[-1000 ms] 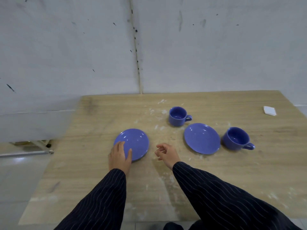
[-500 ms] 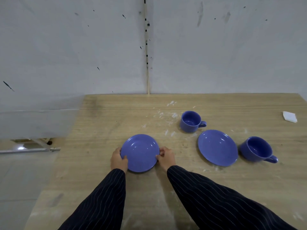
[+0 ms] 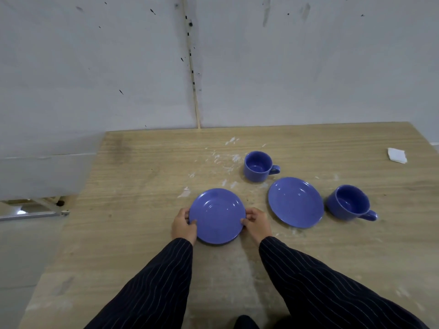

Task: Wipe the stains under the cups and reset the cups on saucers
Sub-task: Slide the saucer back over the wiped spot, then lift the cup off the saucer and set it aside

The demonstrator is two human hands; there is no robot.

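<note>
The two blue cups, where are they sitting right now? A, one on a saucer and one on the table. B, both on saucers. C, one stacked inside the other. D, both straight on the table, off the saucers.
D: the far cup and the near cup both stand on the bare table, while the left saucer, gripped by both hands, and the right saucer hold nothing.

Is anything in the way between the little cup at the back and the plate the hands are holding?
Nothing visible. Only bare table with white smears lies between the small cup and the held saucer.
</note>
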